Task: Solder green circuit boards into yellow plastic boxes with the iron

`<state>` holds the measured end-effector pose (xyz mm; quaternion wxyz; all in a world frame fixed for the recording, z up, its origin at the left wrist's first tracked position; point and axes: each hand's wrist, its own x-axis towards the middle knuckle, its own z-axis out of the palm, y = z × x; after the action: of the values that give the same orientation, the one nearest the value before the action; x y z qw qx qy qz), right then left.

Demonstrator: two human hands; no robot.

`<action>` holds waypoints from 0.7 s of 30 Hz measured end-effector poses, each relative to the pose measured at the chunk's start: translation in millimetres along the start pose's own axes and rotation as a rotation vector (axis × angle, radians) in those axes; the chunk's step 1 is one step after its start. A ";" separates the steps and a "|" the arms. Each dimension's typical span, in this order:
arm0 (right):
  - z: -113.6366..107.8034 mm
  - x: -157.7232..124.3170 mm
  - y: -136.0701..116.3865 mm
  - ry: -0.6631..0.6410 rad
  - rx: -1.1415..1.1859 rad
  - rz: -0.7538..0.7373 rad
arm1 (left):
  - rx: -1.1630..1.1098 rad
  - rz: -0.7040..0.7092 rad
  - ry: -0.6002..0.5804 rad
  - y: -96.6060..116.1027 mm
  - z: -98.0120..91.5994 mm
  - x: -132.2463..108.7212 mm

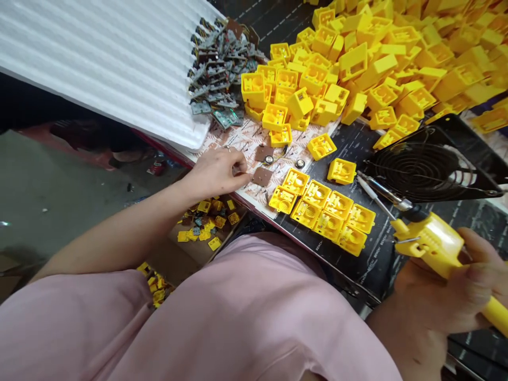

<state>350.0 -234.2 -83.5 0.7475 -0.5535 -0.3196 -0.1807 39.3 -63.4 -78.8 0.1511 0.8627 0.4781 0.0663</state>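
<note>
My left hand (222, 170) is at the table's near edge, its thumb and forefinger pinched at the left edge of a small brown board (262, 177). A second brown board (264, 153) lies just behind it, with a round metal part (269, 159) beside it. Another round part (300, 164) lies farther right. My right hand (456, 286) is wrapped round a yellow soldering gun (432, 243), its metal tip pointing up and left. Between the hands, several open yellow housings (317, 193) stand in two rows.
A black fan (420, 164) stands at the right, behind the soldering gun. Yellow housings (381, 69) are heaped at the back. Circuit boards (224, 69) pile beside a white foam sheet (99, 58). Below the table edge, a box (190, 254) holds yellow parts.
</note>
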 end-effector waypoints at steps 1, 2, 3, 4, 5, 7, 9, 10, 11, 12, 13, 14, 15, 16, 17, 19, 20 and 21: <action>-1.5 -0.4 1.0 -0.020 0.004 0.017 | -0.041 -0.014 0.043 -2.7 -1.8 -1.0; -2.7 -0.8 1.9 -0.037 0.001 0.032 | -0.077 -0.019 0.084 -4.6 -3.3 -1.7; -3.5 -1.1 2.5 -0.050 -0.008 0.046 | -0.109 -0.014 0.116 -5.9 -4.2 -2.1; -4.1 -1.3 3.0 -0.063 -0.024 0.055 | -0.137 -0.001 0.138 -6.7 -4.5 -1.9; -4.8 -1.5 3.2 -0.076 -0.041 0.059 | -0.163 0.018 0.153 -7.2 -4.1 -1.4; -6.9 -1.9 3.5 -0.088 -0.060 0.050 | -0.209 0.057 0.159 -7.7 -2.1 1.0; -10.3 -2.5 3.4 -0.109 -0.061 0.054 | -0.261 0.080 0.143 -8.4 0.3 4.3; -12.2 -2.9 3.3 -0.126 -0.056 0.067 | -0.291 0.084 0.134 -8.7 1.2 6.2; -14.0 -3.3 3.0 -0.145 -0.054 0.086 | -0.323 0.080 0.122 -9.1 1.7 7.9; -15.6 -3.7 2.7 -0.162 -0.055 0.101 | -0.356 0.071 0.110 -9.4 1.8 9.5; -16.9 -4.1 2.5 -0.179 -0.060 0.112 | -0.383 0.059 0.104 -9.5 1.4 10.8; -17.8 -4.4 2.4 -0.188 -0.065 0.113 | -0.397 0.053 0.102 -9.2 0.7 11.6; -18.4 -4.4 2.7 -0.195 -0.069 0.111 | -0.391 0.059 0.111 -8.6 -0.1 11.8; -18.6 -4.2 3.3 -0.189 -0.067 0.112 | -0.364 0.086 0.128 -7.3 -0.9 11.4; -18.7 -3.6 4.2 -0.184 -0.058 0.129 | -0.320 0.137 0.159 -5.5 -1.3 10.3; -18.5 -1.6 6.8 -0.165 -0.029 0.205 | -0.229 0.300 0.226 -0.2 -0.3 6.8; -18.3 -0.4 7.9 -0.149 -0.017 0.249 | -0.197 0.389 0.244 3.2 1.4 4.6; -18.1 0.6 8.5 -0.173 -0.030 0.300 | -0.177 0.464 0.250 6.7 3.9 2.4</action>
<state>360.7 -248.6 -92.4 0.7275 -0.6196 -0.2936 -0.0237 47.0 -65.5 -80.4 0.1463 0.9177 0.2748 0.2466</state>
